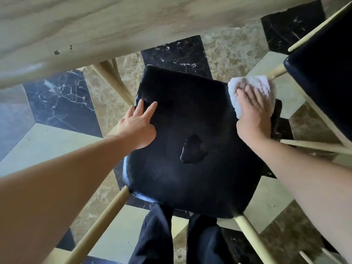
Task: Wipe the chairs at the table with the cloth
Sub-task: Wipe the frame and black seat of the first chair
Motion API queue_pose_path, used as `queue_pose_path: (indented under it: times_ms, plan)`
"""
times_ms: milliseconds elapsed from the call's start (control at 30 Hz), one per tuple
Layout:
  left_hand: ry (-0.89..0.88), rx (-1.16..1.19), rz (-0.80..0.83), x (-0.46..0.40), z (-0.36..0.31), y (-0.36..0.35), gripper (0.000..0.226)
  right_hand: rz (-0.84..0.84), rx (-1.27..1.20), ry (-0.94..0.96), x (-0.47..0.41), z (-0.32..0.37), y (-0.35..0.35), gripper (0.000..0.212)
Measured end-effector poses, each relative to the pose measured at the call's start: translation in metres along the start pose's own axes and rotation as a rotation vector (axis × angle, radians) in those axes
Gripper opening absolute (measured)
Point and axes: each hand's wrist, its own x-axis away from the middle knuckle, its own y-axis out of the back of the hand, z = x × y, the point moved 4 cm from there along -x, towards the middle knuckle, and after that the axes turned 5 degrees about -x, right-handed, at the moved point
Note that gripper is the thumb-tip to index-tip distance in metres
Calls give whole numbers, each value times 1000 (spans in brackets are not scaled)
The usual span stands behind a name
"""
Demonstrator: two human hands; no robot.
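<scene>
1. Cloth [253, 88], white and bunched, lies at the right edge of the black chair seat [190, 149], right of the frame's centre.
2. Right hand [253, 111] presses flat on it, fingers straight, gripping nothing.
3. Left hand [139, 124] rests open on the seat's left edge, steadying it.
4. A dark patch [192, 149], likely a tear, marks the seat's middle.
5. Step in hand looks like wiping this seat; next, sweep the cloth leftward across it, then move on to the second chair [323, 73] at upper right.
</scene>
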Motion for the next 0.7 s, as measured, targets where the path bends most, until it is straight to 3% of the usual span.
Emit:
queue_pose_path:
  times_ms: [200,433,500,600,700]
  plan:
    - [11,-27,12,17,-21,-8,101,-179,-202,-445,131,12,-27,85]
    - [31,-9,87,19,-26,-11,103,-9,-448,-989,244,96,-71,94]
    - [14,-25,119,17,-23,-6,104,25,-518,-986,252,132,-72,94]
    - [-20,-34,149,14,-19,0,104,79,-553,-831,264,179,-79,90]
    - [-33,-45,161,10,-13,0,103,197,-517,-499,273,202,-84,51]
